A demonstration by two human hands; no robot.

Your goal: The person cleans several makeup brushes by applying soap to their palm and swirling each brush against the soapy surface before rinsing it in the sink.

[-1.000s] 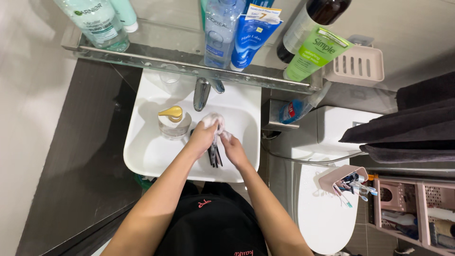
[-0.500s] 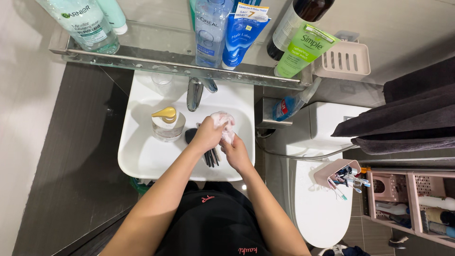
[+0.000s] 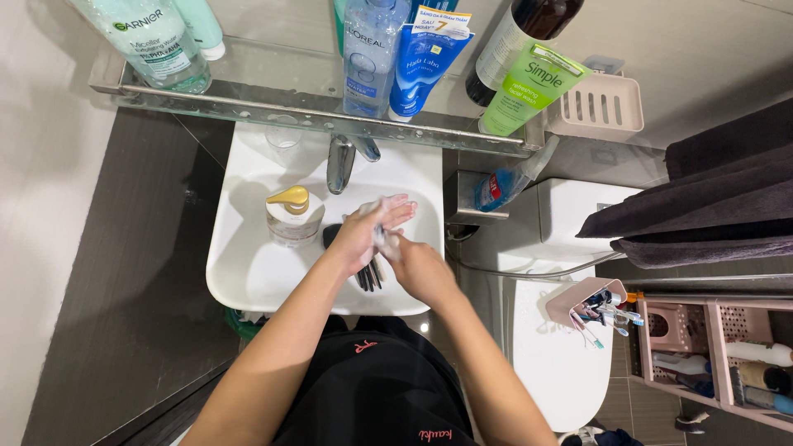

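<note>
Looking down, I am seeing a glossy white rectangular sink (image 3: 248,272). Over its basin I am rubbing my foamy left hand (image 3: 369,234), fingers stretched flat, against my right hand (image 3: 417,266), curled loosely around nothing. Dark slender utensils (image 3: 369,275) are lying beneath them, beside a round clear soap dispenser (image 3: 294,216) with a yellow pump.
</note>
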